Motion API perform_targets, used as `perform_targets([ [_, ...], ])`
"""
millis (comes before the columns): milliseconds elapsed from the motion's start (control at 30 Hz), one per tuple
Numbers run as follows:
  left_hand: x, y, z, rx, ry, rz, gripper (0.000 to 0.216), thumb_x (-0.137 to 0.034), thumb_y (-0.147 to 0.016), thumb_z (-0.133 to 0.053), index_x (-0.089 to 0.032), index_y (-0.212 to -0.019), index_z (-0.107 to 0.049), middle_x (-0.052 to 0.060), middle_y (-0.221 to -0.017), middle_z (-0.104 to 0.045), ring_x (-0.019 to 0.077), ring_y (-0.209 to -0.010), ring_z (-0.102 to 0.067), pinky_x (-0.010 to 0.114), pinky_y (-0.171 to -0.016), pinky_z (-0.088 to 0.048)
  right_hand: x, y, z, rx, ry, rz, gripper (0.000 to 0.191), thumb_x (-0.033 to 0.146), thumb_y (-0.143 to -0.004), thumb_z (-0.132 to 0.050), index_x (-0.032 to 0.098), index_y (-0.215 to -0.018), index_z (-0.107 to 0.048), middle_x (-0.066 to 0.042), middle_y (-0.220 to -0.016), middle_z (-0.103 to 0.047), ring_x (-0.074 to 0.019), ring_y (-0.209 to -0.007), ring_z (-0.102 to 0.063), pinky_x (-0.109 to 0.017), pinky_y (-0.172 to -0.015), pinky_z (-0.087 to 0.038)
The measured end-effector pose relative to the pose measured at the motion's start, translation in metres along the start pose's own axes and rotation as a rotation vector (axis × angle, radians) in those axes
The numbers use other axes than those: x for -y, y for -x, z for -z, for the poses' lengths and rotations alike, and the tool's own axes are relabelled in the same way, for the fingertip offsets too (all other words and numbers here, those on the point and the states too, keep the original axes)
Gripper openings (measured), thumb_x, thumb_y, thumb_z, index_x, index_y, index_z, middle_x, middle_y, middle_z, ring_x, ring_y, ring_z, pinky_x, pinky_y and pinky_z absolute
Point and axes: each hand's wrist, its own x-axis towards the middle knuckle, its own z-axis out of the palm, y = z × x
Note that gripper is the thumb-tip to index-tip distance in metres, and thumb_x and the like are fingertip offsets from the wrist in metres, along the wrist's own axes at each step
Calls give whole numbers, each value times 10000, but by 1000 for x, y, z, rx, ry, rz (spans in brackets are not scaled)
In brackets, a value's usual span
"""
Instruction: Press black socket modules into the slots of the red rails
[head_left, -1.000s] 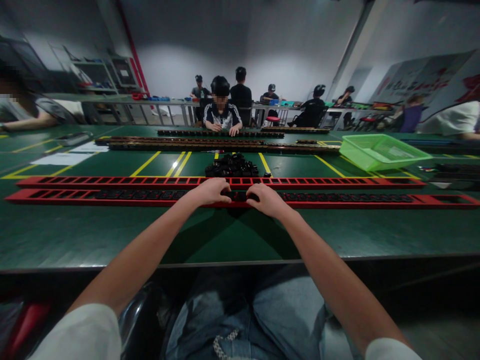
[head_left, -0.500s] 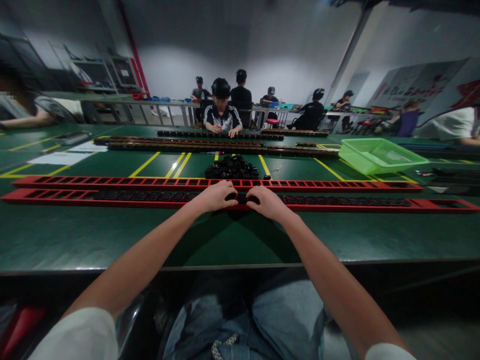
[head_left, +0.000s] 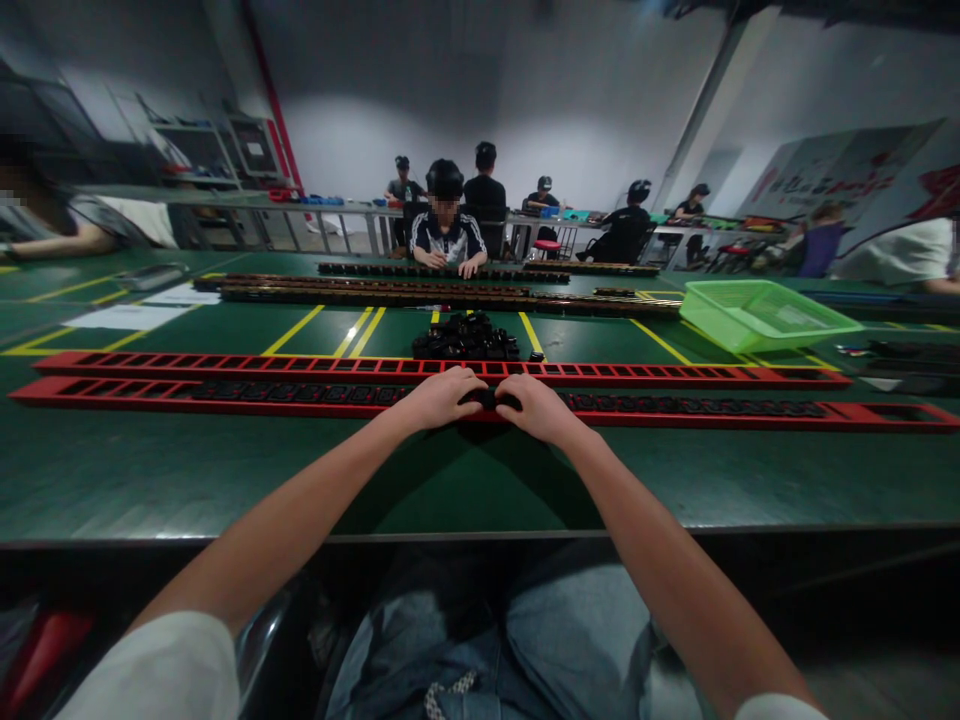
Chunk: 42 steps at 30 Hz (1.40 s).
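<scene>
My left hand [head_left: 448,396] and my right hand [head_left: 534,404] are close together over the middle of the nearer red slotted strip [head_left: 135,402]. Thumb and fingers of both are curled down, gripping a small black block [head_left: 487,398] between them at the strip. My hands hide part of this block and the slots beneath. Black square inserts [head_left: 315,393] fill much of the strip on either side, while several slots near its left end are bare. Just behind lies a second red slotted strip [head_left: 780,376], and beyond that a heap of black pieces [head_left: 469,337].
A light green basket [head_left: 765,315] stands at the back right. Long dark strips [head_left: 390,290] lie across the green table [head_left: 225,480]. White papers [head_left: 124,317] are at the left. A person [head_left: 448,235] sits opposite, with other people on both sides and farther back.
Both hands stay over the same spot on the nearer strip, with a slight shift of the fingers around the black block. The whole view has shifted slightly.
</scene>
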Motion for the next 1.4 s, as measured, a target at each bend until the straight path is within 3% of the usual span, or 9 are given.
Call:
perform_targets([
  [467, 4, 0, 1, -3, -21, -24, 339, -336, -973, -566, -183, -1270, -622, 102, -1228, -642, 250, -1170, -581, 391, -1020, -469, -1, 0, 0, 2, -2, 11, 126, 186, -893, -669, 175, -1017, -690, -89, -1070, -695, -235, -1030, -612, -395, -950, -494],
  [733, 9, 2, 1, -5, -31, 4, 430, -382, -922, -632, -180, -1301, -609, 106, -1242, -661, 271, -1185, -588, 410, -1037, -468, 0, 0, 0, -1, -2, 7, 127, 184, -888, -683, 177, -1014, -698, -88, -1063, -699, -237, -1030, -611, -401, -964, -491],
  [1400, 7, 1, 2, -18, 3, -20, 354, -332, -952, -606, -175, -1268, -623, 104, -1213, -676, 256, -1166, -600, 405, -1034, -468, 0, 0, 2, 10, -8, 6, 135, 184, -891, -683, 178, -1025, -700, -88, -1083, -702, -237, -1049, -615, -398, -974, -491],
])
